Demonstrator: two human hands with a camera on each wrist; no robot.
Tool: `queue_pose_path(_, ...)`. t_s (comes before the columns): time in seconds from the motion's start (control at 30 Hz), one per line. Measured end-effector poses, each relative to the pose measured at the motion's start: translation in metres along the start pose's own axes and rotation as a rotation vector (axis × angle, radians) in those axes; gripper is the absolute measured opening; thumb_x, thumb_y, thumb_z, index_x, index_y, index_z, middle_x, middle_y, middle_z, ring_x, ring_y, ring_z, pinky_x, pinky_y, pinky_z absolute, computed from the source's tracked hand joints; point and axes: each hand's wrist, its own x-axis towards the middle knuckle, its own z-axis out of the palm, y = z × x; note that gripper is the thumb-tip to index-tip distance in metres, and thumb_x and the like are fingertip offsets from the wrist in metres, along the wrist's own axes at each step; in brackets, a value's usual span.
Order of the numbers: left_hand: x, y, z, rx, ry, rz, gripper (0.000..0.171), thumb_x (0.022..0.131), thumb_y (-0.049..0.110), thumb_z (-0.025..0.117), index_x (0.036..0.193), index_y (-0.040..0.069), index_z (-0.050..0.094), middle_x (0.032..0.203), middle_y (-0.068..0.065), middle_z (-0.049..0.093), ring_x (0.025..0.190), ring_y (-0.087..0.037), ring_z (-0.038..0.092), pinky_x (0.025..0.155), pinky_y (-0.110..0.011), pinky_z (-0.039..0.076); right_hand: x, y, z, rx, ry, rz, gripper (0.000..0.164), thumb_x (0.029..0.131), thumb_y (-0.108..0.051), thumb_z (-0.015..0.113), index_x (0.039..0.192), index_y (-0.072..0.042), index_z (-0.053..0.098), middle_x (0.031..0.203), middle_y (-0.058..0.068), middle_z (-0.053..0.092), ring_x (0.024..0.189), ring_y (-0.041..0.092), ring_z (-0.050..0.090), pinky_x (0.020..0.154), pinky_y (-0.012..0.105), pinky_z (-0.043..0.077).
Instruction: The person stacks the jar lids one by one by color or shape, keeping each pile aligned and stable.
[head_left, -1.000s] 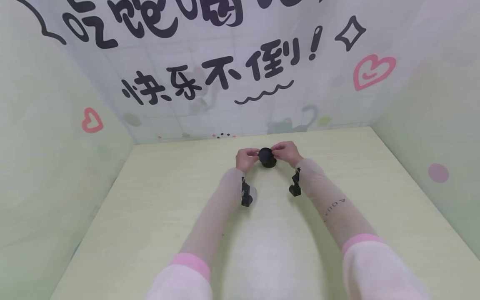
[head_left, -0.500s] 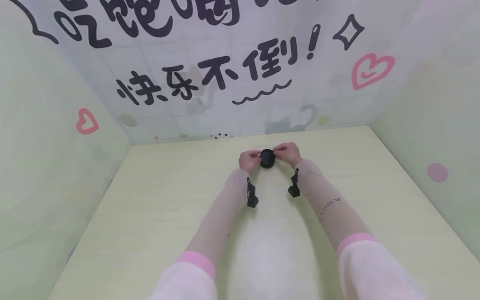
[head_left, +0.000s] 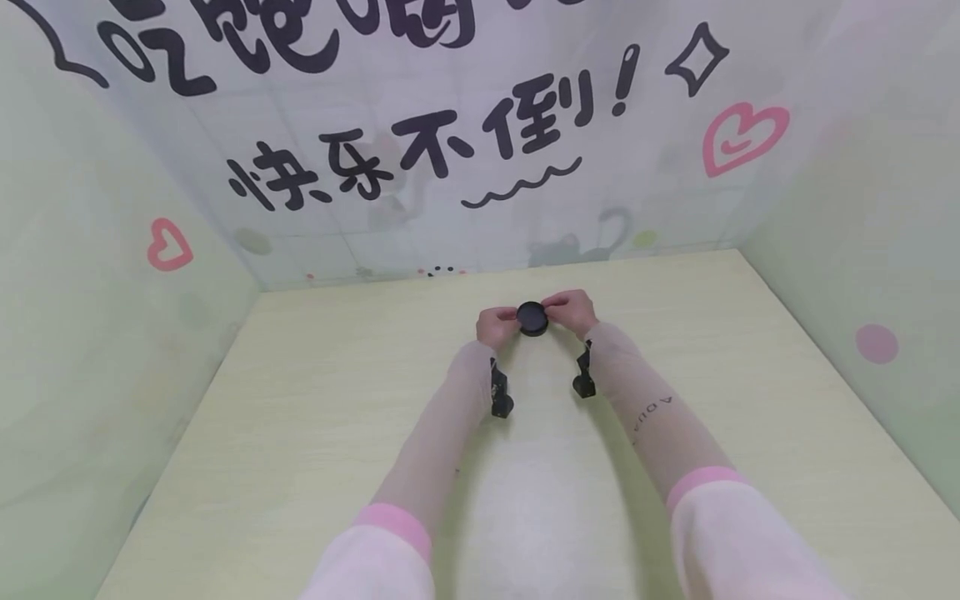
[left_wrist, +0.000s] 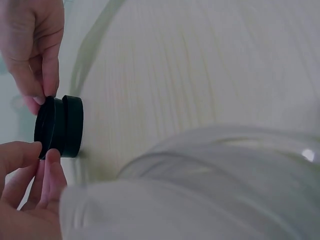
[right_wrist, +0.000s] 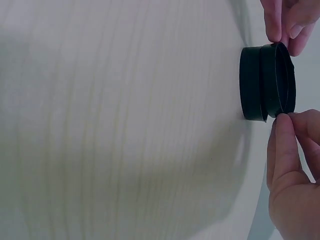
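Note:
A small dark round box stands near the back of the table, between the hands. In the left wrist view it shows as two shallow round pieces, one on the other: a lower piece and an upper piece whose hollow side faces up. My left hand pinches the upper piece at its left edge between thumb and fingers. On the opposite edge, my right hand pinches that same piece. The right wrist view shows both hands' fingertips at the rim of the upper piece, above the lower piece.
The pale wood-grain table reaches back to a printed cloth wall with dark lettering. Cloth walls also stand at the left and right. A black wrist camera sits on the left sleeve, and another wrist camera on the right.
A second ago the upper piece was tilted above the lower one. Now it sits level over it, hollow side showing, with both hands still at its edges.

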Motion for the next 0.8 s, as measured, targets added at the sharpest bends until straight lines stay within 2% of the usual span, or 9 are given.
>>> queue_pose_path(0.07,0.009,-0.009,0.002,-0.006,-0.018,0.005,0.024,0.07,0.015,0.071,0.095,0.015,0.069,0.087,-0.001,0.067,0.088,-0.015,0.058,0.076,-0.024,0.043,0.0,0.001,0.0,-0.008,-0.001,-0.002,0.025,0.08,-0.001,0.056,0.103,0.006,0.062,0.105,0.022,0.06,0.094,0.026,0.055,0.072,0.024,0.044)
queue_pose_path(0.1,0.004,-0.002,-0.001,-0.006,-0.032,-0.021,0.025,0.072,0.016,0.07,0.097,0.015,0.069,0.09,-0.001,0.067,0.092,-0.016,0.058,0.081,-0.025,0.042,0.0,0.001,0.0,-0.004,0.0,0.0,0.025,0.08,-0.001,0.056,0.103,0.006,0.062,0.105,0.022,0.06,0.093,0.026,0.055,0.073,0.024,0.044)
queue_pose_path(0.17,-0.02,0.021,-0.01,0.006,-0.029,-0.039,0.026,0.075,0.011,0.066,0.1,0.011,0.067,0.094,-0.004,0.066,0.096,-0.017,0.056,0.084,-0.026,0.041,-0.001,0.001,-0.001,-0.008,-0.004,0.004,0.025,0.08,-0.001,0.055,0.103,0.006,0.062,0.105,0.022,0.059,0.093,0.026,0.056,0.073,0.024,0.045)
queue_pose_path(0.23,-0.044,0.047,-0.02,0.006,-0.056,-0.104,0.028,0.079,0.008,0.062,0.108,0.005,0.063,0.103,-0.008,0.064,0.105,-0.021,0.053,0.091,-0.028,0.037,-0.001,0.0,-0.001,-0.009,-0.005,0.012,0.024,0.08,-0.001,0.056,0.103,0.006,0.062,0.105,0.022,0.059,0.092,0.025,0.056,0.074,0.024,0.046)
queue_pose_path(0.33,-0.063,0.065,-0.028,-0.001,-0.061,-0.115,0.029,0.082,0.006,0.06,0.111,0.002,0.06,0.106,-0.012,0.062,0.107,-0.023,0.052,0.092,-0.028,0.037,-0.001,0.0,-0.002,0.01,-0.016,0.036,0.024,0.081,0.0,0.056,0.103,0.007,0.062,0.106,0.023,0.059,0.091,0.025,0.057,0.074,0.024,0.048)
queue_pose_path(0.5,-0.063,0.064,-0.029,-0.011,-0.081,-0.137,0.029,0.079,0.006,0.064,0.108,0.004,0.062,0.106,-0.011,0.062,0.106,-0.022,0.052,0.091,-0.028,0.038,0.0,0.001,-0.002,0.04,-0.046,0.069,0.024,0.082,0.002,0.057,0.105,0.009,0.06,0.108,0.025,0.057,0.09,0.024,0.058,0.073,0.023,0.05)
queue_pose_path(0.8,-0.059,0.061,-0.028,-0.03,-0.085,-0.168,0.029,0.077,0.003,0.063,0.106,0.006,0.063,0.104,-0.009,0.063,0.102,-0.02,0.054,0.088,-0.028,0.041,-0.002,0.002,-0.003,0.006,-0.081,0.078,0.025,0.083,0.001,0.056,0.106,0.007,0.06,0.108,0.024,0.057,0.088,0.021,0.059,0.075,0.026,0.049)
